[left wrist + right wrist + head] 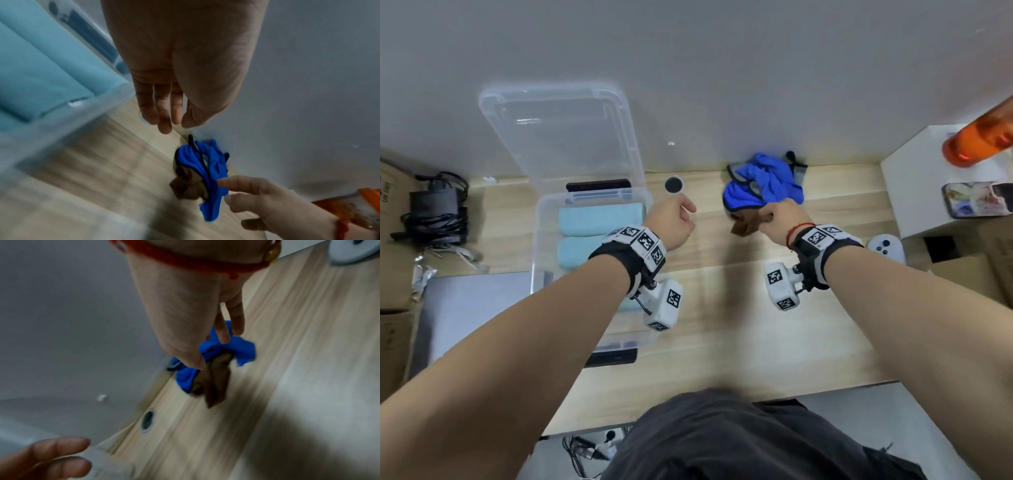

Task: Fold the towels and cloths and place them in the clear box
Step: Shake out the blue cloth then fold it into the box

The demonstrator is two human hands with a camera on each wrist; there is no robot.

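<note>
Brown cloth point(748, 222) pinched by right hand point(784, 219), left hand point(671, 219) relaxed

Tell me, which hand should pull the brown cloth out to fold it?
The right hand. It already pinches the brown cloth beside the blue cloth, while the left hand hovers empty near the clear box.

Open wooden tabletop point(722, 308) near and centre, passable between clear box point(541, 240) with raised lid point(558, 133) at left and crumpled blue cloth point(763, 185) against far wall point(722, 68), white box point(914, 192) closing off the right.
</note>
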